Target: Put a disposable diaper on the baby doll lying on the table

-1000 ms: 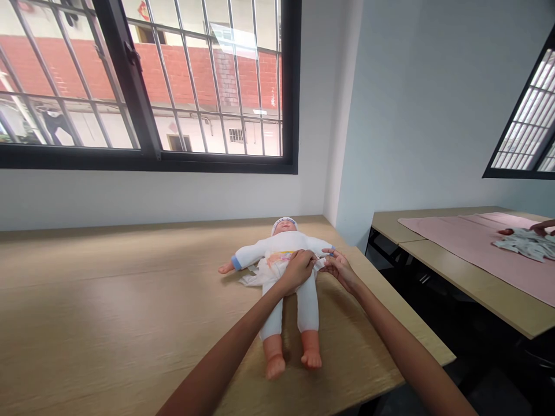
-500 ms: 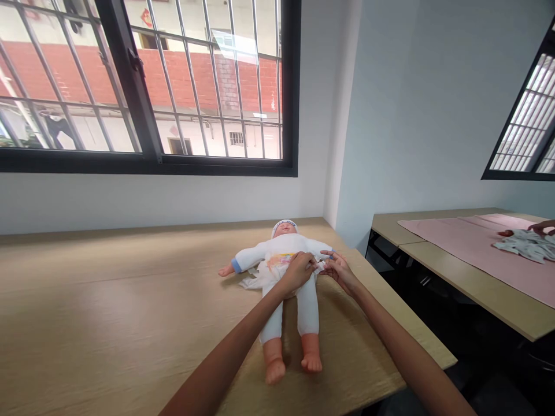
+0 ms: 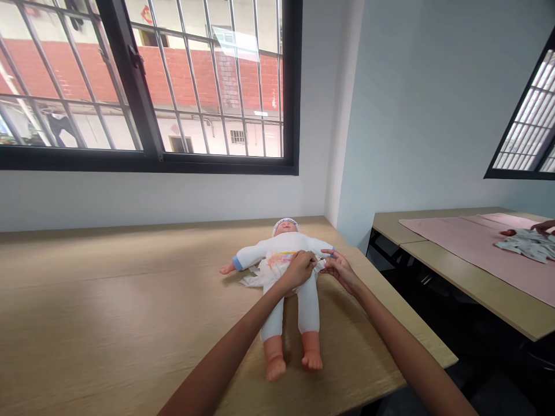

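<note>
A baby doll (image 3: 309,312) in a white body suit with blue cuffs lies on its back on the wooden table (image 3: 130,323), its head toward the wall. Around its waist is a white diaper (image 3: 277,260) with a coloured print at the front. My left hand (image 3: 300,269) rests over the diaper's right part, its fingers pinched on the edge there. Close beside it, my right hand (image 3: 340,270) pinches the diaper's white side tab near the doll's cuff. The fingertips of both hands nearly meet.
A second table (image 3: 468,294) stands at the right, with a pink cloth (image 3: 455,242) on it. Another person's hand (image 3: 544,226) touches a pale patterned garment (image 3: 526,244) there. Behind my table are a wall and a barred window (image 3: 208,164).
The view has shifted very slightly. Both hands keep nearly the same place at the diaper's right side.
</note>
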The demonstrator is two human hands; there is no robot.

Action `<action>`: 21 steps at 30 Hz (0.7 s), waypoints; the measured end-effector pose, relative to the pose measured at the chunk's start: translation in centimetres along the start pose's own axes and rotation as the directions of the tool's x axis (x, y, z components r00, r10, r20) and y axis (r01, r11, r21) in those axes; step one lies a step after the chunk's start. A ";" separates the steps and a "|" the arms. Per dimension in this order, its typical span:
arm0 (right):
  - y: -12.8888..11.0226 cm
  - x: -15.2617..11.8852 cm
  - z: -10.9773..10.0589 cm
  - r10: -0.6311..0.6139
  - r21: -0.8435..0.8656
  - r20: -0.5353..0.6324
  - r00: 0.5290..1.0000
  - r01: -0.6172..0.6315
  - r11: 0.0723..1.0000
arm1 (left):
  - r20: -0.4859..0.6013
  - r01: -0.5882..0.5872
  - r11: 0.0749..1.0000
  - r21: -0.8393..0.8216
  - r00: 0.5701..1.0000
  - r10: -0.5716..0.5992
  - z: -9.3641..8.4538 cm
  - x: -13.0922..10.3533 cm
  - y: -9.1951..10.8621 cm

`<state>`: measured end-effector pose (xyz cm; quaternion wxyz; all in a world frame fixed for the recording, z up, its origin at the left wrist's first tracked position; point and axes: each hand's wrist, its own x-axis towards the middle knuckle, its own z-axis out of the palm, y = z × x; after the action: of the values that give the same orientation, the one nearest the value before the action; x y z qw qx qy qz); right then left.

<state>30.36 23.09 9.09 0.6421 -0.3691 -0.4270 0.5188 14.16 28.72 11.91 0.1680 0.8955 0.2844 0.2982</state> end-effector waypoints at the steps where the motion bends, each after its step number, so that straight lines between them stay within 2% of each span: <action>1: 0.0 0.0 0.0 0.001 -0.001 0.000 1.000 -0.001 1.000 | 0.002 -0.003 1.000 0.002 1.000 0.003 0.0 0.0 0.0; 13: 0.2 0.2 -0.4 0.011 0.014 -0.006 1.000 -0.011 1.000 | -0.002 0.021 0.999 0.032 1.000 -0.021 -0.3 -0.2 0.8; 21: 0.1 0.0 0.0 0.002 0.018 0.005 1.000 -0.002 1.000 | 0.004 0.010 0.999 0.043 1.000 -0.010 -0.2 -0.3 0.5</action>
<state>30.30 23.14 9.03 0.6437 -0.3626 -0.4235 0.5242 14.03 28.14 12.17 0.1506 0.8981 0.2950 0.2894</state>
